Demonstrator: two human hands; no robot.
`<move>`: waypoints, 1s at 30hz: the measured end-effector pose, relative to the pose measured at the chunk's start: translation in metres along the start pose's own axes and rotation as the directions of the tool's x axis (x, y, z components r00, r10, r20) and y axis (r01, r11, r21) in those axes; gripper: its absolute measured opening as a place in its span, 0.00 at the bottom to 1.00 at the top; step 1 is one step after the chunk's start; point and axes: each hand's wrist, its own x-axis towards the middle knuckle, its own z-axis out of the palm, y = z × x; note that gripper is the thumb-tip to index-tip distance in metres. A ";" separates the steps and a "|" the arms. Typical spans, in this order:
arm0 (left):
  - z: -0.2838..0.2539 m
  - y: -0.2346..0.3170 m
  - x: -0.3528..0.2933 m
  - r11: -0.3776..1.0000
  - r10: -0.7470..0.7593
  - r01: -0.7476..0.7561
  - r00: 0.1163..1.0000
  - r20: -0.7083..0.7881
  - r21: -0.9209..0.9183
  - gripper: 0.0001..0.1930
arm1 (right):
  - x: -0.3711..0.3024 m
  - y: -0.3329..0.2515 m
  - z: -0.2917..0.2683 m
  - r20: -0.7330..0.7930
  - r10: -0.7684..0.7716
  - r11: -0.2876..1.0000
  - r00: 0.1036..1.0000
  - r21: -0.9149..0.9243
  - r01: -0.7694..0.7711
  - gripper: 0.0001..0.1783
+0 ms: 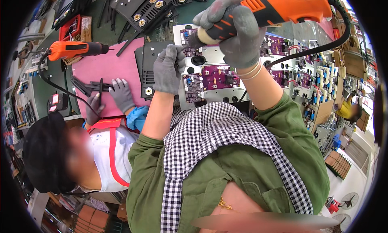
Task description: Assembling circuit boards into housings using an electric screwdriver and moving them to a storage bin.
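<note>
My right hand, in a grey glove, is wrapped round the grip of a large orange and black electric screwdriver. The tool's pale collar and dark nose point down to the left, over a small purple circuit board. That board sits on a silver metal plate with more purple boards. My left hand, also gloved, is closed with its fingertips pinched at the plate's left edge, near the nose. Anything between those fingers is too small or hidden to make out.
A co-worker's gloved hands handle black strips on a pink mat at left. Another orange screwdriver lies beyond. Black perforated panels are stacked at the back. More plates with boards stand at right; a black cable crosses there.
</note>
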 end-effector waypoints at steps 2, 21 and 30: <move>-0.002 -0.001 0.001 1.000 -0.010 0.011 0.997 0.081 -0.021 0.18 | 0.001 0.005 -0.019 0.304 -0.049 0.987 0.951 -0.130 0.093 0.18; 0.004 0.000 -0.003 0.929 -0.134 0.229 0.940 0.313 -0.291 0.17 | -0.003 0.008 -0.027 0.273 -0.048 0.996 0.961 -0.061 0.067 0.18; -0.025 0.015 -0.001 0.994 -0.113 0.113 0.994 0.009 -0.006 0.13 | -0.024 0.021 -0.055 0.081 0.073 0.880 0.994 -0.474 -0.026 0.32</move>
